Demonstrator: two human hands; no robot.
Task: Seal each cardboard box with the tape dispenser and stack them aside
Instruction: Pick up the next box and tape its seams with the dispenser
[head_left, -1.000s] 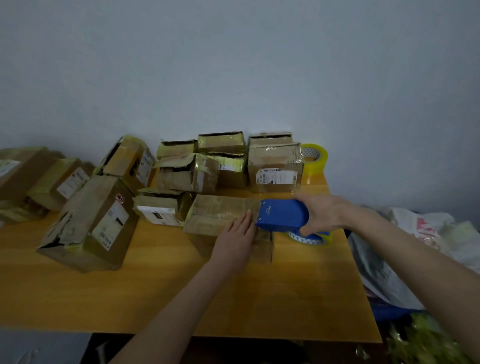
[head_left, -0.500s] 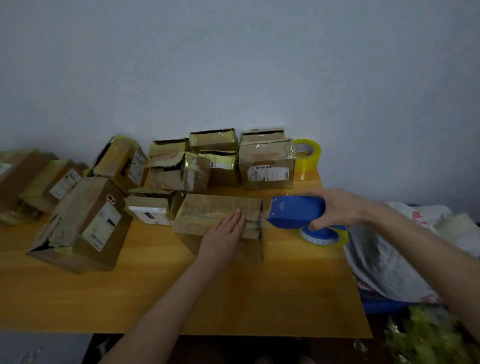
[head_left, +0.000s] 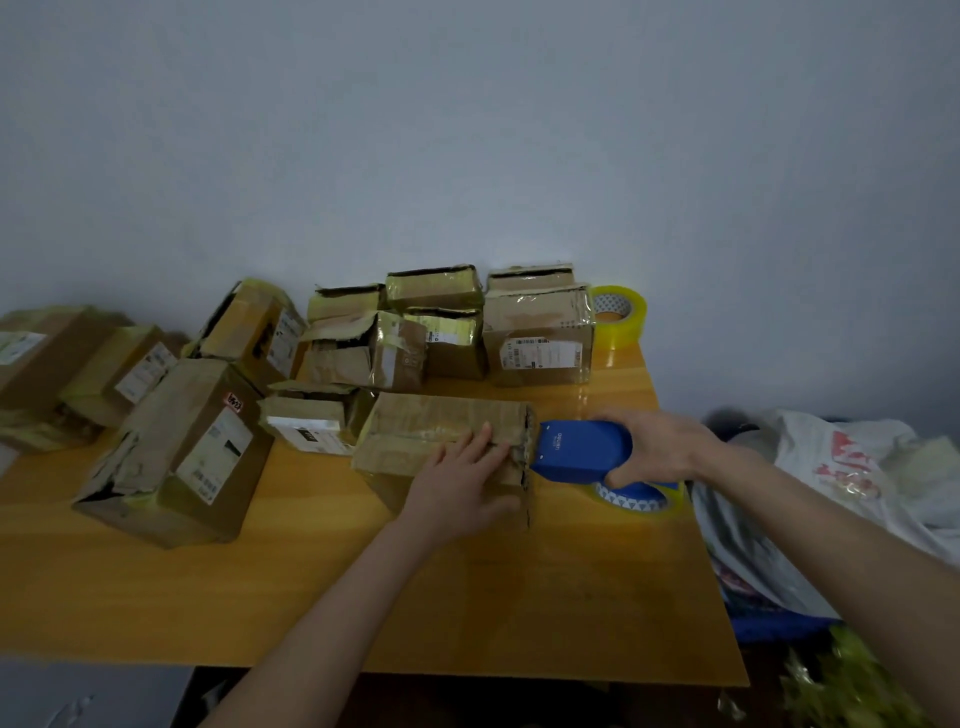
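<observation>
The cardboard box (head_left: 415, 423) was set near the middle of the table (head_left: 311, 587), flaps closed and top covered in worn tape. It was pressed down by the left hand (head_left: 462, 486), laid flat with straight fingers (head_left: 475, 447). The blue tape dispenser (head_left: 576, 449) was gripped in the right hand (head_left: 660, 447), its front held just at the box's right end, with a roll of tape (head_left: 631, 496) showing beneath. Behind and to the left, other boxes (head_left: 395, 348) were crowded, several with torn, gaping flaps; their contents could not be seen. A spare roll (head_left: 621, 314) was stood by the wall, and a plastic bag (head_left: 831, 467) was heaped beyond the table's right edge.
</observation>
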